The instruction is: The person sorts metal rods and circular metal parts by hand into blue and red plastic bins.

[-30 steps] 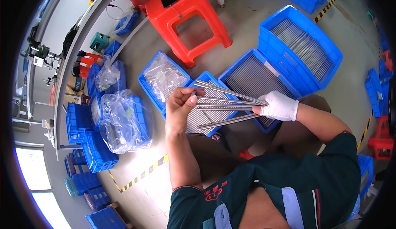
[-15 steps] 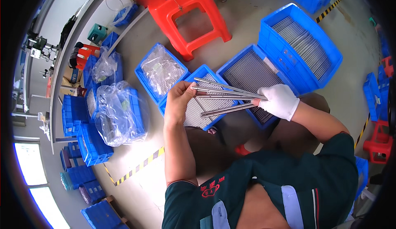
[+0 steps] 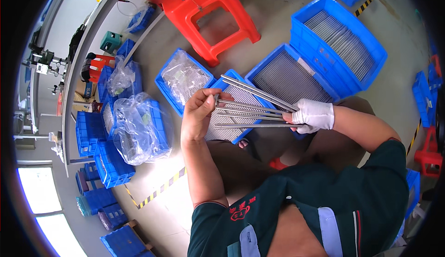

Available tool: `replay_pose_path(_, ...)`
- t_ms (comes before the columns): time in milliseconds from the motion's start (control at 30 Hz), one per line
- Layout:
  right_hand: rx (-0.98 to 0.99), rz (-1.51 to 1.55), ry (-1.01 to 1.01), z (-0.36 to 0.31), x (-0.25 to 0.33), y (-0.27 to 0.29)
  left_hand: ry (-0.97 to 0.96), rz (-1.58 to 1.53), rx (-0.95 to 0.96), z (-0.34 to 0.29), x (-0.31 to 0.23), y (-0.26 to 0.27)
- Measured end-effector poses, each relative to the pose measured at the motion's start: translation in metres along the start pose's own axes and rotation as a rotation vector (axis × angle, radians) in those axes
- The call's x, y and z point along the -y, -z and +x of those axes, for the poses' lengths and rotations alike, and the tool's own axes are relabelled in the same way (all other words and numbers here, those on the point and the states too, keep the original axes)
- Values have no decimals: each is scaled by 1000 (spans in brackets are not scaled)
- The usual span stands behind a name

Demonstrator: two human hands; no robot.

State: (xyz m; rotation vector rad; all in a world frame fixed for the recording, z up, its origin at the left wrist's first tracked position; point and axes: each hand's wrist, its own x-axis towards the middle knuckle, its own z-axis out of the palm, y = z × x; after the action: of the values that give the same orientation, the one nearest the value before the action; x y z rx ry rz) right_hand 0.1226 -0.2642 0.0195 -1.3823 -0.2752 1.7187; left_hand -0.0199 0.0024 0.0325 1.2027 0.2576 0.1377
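My right hand (image 3: 311,115), in a white glove, is closed around the right ends of several thin, shiny metal rods (image 3: 252,114). The rods fan out leftward in the air above the crates, a pair of them highest and a single one lowest. At the left ends of the middle rods is my bare left hand (image 3: 198,113), its thumb and fingers pinched on a rod tip; exactly how many it grips is hidden. Under the rods sits a blue crate (image 3: 265,103) holding rows of similar rods. Another blue crate (image 3: 251,77) of closely laid rods stands right beside it.
A taller blue crate (image 3: 320,64) with rods is at the far right. Beyond my left hand lies a crate covered by clear plastic (image 3: 183,74). A red stool (image 3: 211,53) stands ahead. More blue crates and a plastic bag (image 3: 134,129) are at the left, near yellow-black floor tape (image 3: 162,190).
The rods have spread apart: the top pair now angles away from the middle ones, and the lowest lies nearly level. My right hand has turned, and my left still pinches at the rod ends.
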Motion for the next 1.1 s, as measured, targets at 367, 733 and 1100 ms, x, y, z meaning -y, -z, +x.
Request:
replay_pose_path(367, -312, -716, 346, 2, -2, 5, -129, 381, -361, 0, 6, 17)
replay_pose_path(733, 78, -157, 67, -3, 0, -4, -137, 82, -54, 6, 9, 3)
replay_pose_path(1100, 102, -178, 76, -2, -3, -1, -131, 88, -40, 5, 8, 6)
